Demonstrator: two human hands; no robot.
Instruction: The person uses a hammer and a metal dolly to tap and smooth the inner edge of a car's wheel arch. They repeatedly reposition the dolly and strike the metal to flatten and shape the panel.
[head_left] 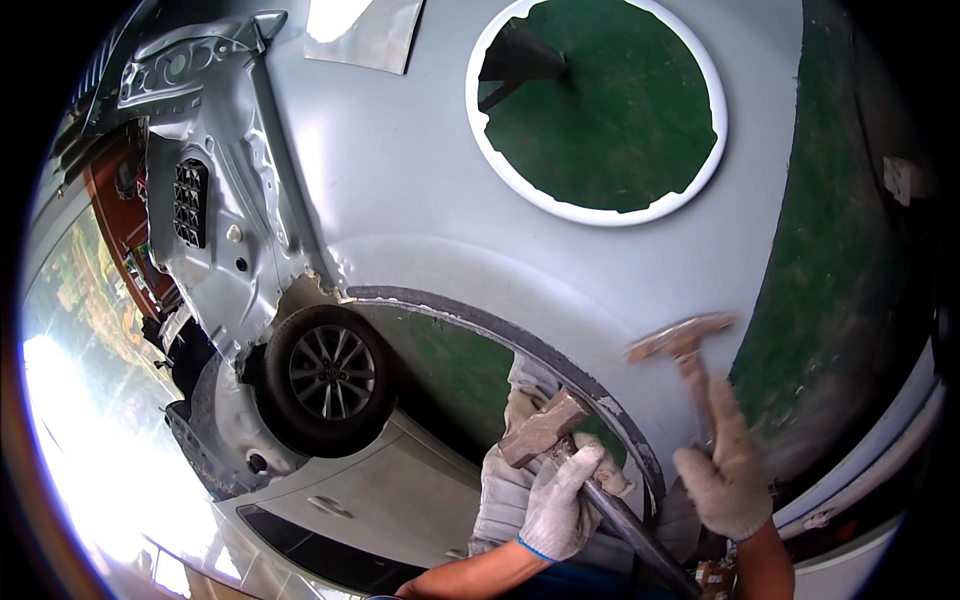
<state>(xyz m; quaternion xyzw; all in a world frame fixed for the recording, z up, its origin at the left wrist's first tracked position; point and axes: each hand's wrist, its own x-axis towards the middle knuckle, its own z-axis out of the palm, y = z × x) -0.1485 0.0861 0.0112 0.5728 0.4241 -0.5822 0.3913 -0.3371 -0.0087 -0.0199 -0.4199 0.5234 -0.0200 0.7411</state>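
Note:
My left hand [558,512], in a white work glove, is closed round the dark handle of a sledgehammer [545,428], just below its blocky metal head. This hammer lies slantwise by the curved wheel arch edge [530,347] of a grey car body panel [420,210]. My right hand [727,487], also gloved, grips a smaller panel-beating hammer [686,338]. Its long narrow head is over the panel's lower right part and smeared by motion; whether it touches the metal I cannot tell.
A large round opening with a white rim [597,213] shows green floor [600,110] through the panel. A loose metal sheet [385,40] lies at the top. Bare inner bodywork [215,250] stands at the left, beside a car wheel [332,370] and a pale car [385,490].

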